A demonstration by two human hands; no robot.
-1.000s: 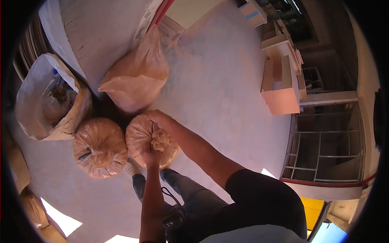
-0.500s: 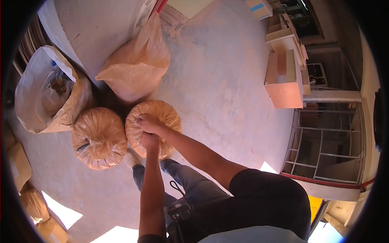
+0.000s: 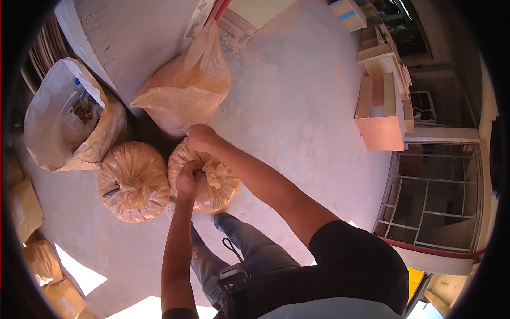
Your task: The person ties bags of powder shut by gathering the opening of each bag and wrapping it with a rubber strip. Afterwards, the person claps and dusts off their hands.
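Observation:
A full, tan-dusted plastic bag [image 3: 226,190] stands on the floor in front of my feet, its gathered neck [image 3: 217,174] puckered at the top. My left hand [image 3: 188,179] is closed just left of that neck. Farther away, over the bag's far edge, my right hand [image 3: 201,139] is also closed. A thin dark cord [image 3: 200,157] seems to run between the two fists; its ends are hidden in my fingers. Close on the left sits a second filled bag [image 3: 134,183], its top gathered, with a short dark tie [image 3: 112,190] on it.
Behind them, a larger dusty plastic bag [image 3: 183,87] leans by a pale block [image 3: 133,37]. An open white sack [image 3: 45,130] holding scraps stands at the left. Wooden boxes [image 3: 380,119] and a barred window [image 3: 430,202] line the right. More wrapped bundles [image 3: 45,260] lie lower left.
My hands were together over the bag's neck and have moved apart, the right one away from me and the left slightly left. The bag's puckered neck is now uncovered.

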